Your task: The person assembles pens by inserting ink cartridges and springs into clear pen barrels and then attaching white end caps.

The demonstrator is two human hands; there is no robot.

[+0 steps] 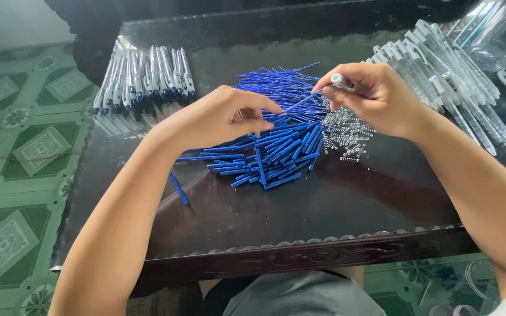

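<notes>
Your left hand (221, 120) is pinched narrow around one thin blue plastic ink refill (300, 103), which runs up and to the right, above the middle of the dark glossy desk (335, 205). Your right hand (376, 96) is closed on a clear plastic pen barrel (342, 81), with the refill's far end meeting the barrel's mouth right at your fingertips. Below both hands lies the loose heap of blue refills (276, 146), spread over the centre of the desk, and one stray blue refill (178, 188) lies apart toward the left edge. Just right of the heap, under your right hand, sits a scatter of small metal springs (346, 137). A row of finished white-and-blue pens (144, 79) lies near the far left corner, and a fan of empty clear barrels (452, 82) near the far right corner, beside a clear plastic container (499, 29). The risk I see is the refill's length: held this far back, it can bow or skid off the barrel's mouth if the two are not lined up. Your right wrist hangs close over the springs, so a careless sweep could roll them into the heap or off the desk. The polished top gives little grip, and the stray refill could slide over the left edge.
</notes>
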